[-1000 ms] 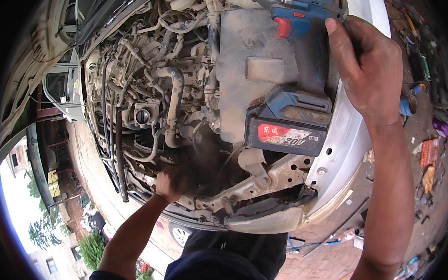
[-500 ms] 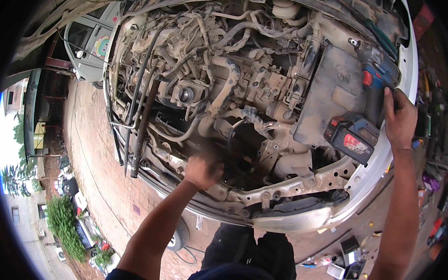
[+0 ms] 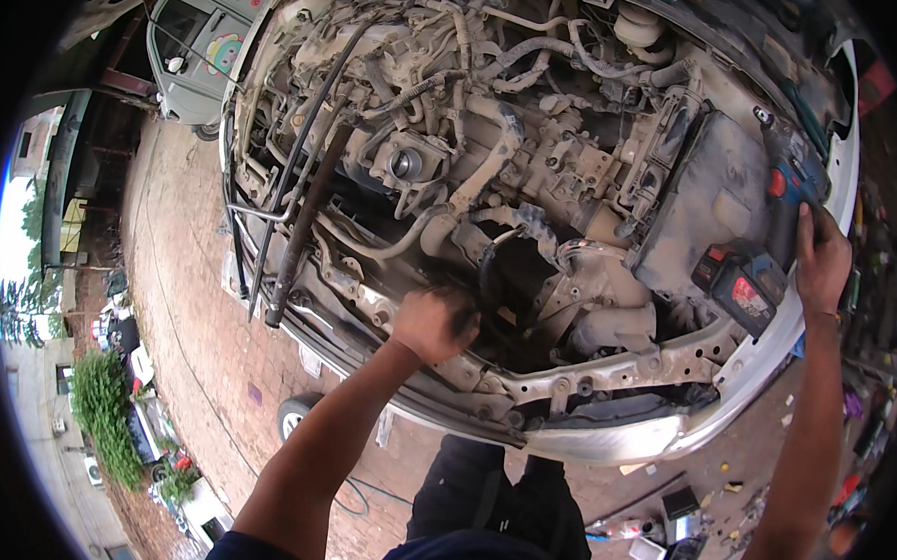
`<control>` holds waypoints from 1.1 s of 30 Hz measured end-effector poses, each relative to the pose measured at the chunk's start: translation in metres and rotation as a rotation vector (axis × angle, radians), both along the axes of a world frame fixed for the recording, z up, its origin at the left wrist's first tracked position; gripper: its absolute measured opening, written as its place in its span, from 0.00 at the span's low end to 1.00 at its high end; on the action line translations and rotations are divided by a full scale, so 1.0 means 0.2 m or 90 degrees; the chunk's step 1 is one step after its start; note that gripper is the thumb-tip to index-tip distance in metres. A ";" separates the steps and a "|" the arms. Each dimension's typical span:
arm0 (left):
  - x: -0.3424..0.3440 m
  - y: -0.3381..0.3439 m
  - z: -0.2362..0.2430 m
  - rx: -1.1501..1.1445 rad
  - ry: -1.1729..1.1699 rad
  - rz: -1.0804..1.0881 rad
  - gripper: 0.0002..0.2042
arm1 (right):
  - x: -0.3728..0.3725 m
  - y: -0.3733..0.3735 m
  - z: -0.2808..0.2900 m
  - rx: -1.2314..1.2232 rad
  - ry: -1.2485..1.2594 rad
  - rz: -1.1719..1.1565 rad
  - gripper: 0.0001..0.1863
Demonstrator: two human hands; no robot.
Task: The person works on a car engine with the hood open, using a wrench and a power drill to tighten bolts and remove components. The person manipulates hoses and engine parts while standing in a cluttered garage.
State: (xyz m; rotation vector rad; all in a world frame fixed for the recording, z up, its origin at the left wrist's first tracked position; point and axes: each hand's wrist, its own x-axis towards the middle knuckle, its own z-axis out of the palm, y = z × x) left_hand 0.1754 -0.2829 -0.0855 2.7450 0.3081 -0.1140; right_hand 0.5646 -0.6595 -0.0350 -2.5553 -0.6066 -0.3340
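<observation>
My left hand (image 3: 432,325) is at the front of the open engine bay, just over the metal front crossmember (image 3: 367,302). Its fingers curl downward into a dark gap; whatever they hold, if anything, I cannot make out. On the right, my right hand (image 3: 824,264) rests on the white fender edge (image 3: 841,177), thumb stretched out and its other fingers partly hidden. Against that thumb lies a blue and black cordless impact wrench (image 3: 795,173). Its battery pack (image 3: 741,285) has a red label, and the tool lies across a dusty black cover (image 3: 718,182).
Dusty hoses and a round throttle opening (image 3: 405,164) fill the bay's middle. A rusty bar (image 3: 309,224) crosses its left side. Below the bumper, small parts and boxes (image 3: 667,540) lie on the brick ground. A grey vehicle (image 3: 193,54) stands at the far left.
The view has shifted and turned slightly, so the engine bay sits further right. My left hand stays over the front gap, less blurred now. My right hand remains beside the impact wrench.
</observation>
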 end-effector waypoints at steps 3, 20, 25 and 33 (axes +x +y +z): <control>0.00 0.00 -0.01 0.003 -0.014 -0.009 0.10 | -0.01 0.01 -0.01 0.043 0.011 0.005 0.21; 0.02 -0.03 0.04 0.052 0.058 0.017 0.13 | -0.10 0.08 0.15 0.035 0.040 -0.016 0.20; 0.01 -0.02 0.04 0.041 0.001 0.014 0.12 | -0.05 0.08 0.15 0.207 0.058 -0.019 0.18; 0.00 0.01 0.02 0.026 -0.044 0.010 0.13 | 0.53 0.26 0.35 -0.057 0.069 0.104 0.26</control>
